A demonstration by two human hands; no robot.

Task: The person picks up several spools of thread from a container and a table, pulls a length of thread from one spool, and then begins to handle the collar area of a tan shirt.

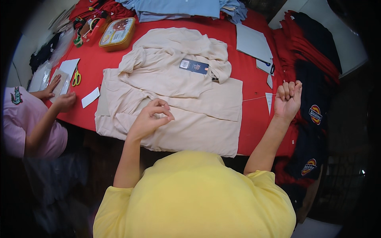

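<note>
One fine, pale thread (pixel 258 97) stretches straight from the right side of the cream garment (pixel 166 89) to your raised right hand (pixel 287 99), whose fingers are closed on it near the right edge of the bench (pixel 256 139). Your left hand (pixel 152 116) is well apart from it, above the garment toward the near edge; its fingers curl into a loop, and whether they pinch anything cannot be told. The garment covers the bench's middle down to the near edge, soft and rumpled on top, flatter and squarer below. On it rests a rectangular navy tag (pixel 194 66) with a white panel. Left of it you have a slim white card (pixel 90 97) and yellow-handled scissors (pixel 76 78). Near the far left corner stands a yellow plastic tub (pixel 117 33) with rounded corners. Blue folded fabric (pixel 178 7) lines the far edge. At the left edge, a co-worker's hands (pixel 65 102) handle a translucent, crinkled packet (pixel 59 84).
</note>
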